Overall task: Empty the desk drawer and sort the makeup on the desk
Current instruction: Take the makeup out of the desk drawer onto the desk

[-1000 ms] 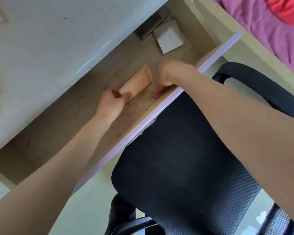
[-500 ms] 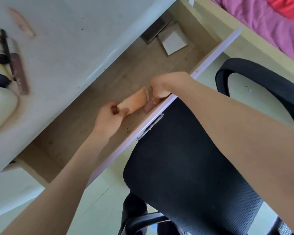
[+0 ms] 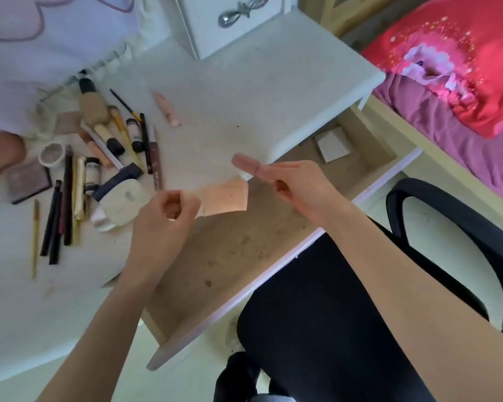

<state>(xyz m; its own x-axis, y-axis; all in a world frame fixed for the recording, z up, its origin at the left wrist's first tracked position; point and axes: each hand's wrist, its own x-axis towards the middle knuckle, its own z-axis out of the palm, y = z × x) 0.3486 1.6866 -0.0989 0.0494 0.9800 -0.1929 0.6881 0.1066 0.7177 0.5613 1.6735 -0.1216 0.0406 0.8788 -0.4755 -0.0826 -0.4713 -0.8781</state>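
Head view, peach tube (image 3: 225, 197) in left hand (image 3: 164, 216)

Bare desk (image 3: 244, 91) right of the makeup pile (image 3: 99, 158); white box (image 3: 230, 21) blocks the back.

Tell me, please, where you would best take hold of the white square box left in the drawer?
Pinch the box across two opposite edges from above: it lies flat in the far corner of the drawer, partly under the desktop.
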